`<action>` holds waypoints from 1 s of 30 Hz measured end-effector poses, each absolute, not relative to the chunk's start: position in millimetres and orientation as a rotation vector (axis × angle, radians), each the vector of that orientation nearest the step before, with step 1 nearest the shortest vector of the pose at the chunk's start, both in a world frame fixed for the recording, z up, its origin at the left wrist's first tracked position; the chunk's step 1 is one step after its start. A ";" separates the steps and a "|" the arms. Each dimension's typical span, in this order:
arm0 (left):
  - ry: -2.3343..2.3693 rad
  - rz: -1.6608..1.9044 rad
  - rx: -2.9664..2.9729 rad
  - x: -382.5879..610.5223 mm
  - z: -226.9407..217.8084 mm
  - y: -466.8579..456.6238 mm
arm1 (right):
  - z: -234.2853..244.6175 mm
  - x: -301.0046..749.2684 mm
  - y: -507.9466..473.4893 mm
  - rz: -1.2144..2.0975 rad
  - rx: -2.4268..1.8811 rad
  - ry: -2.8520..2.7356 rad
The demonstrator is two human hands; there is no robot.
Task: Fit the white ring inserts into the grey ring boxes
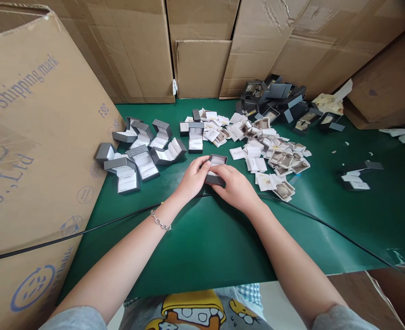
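At the middle of the green table, a small dark grey hinged jewellery box [219,160] stands with its lid up, showing a pale lining. My left hand [194,176] grips its left side, thumb on the inner part. My right hand [235,183] closes round its right and front, fingers over the opening, so most of the inside is hidden. Just beyond, another open grey box [196,137] shows a white insert. Several open grey boxes with white linings [143,162] lie in a group to the left. White paper-like inserts [274,146] are heaped to the right.
Dark boxes [278,98] are piled at the back right. One open box [358,178] lies apart on the right. A black cable [312,211] crosses the table [202,247] under my arms. Cardboard cartons [34,151] wall the left and back.
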State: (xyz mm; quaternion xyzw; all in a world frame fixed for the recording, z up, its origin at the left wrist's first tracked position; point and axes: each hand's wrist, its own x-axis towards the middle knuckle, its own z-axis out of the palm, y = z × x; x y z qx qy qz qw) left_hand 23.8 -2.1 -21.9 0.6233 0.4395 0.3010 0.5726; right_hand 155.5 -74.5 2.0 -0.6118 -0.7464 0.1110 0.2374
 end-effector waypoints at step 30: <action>0.851 0.644 1.424 20.8 -24.5 -4.0 | -6.3 156.7 -69.9 0.351 -1.628 -1.938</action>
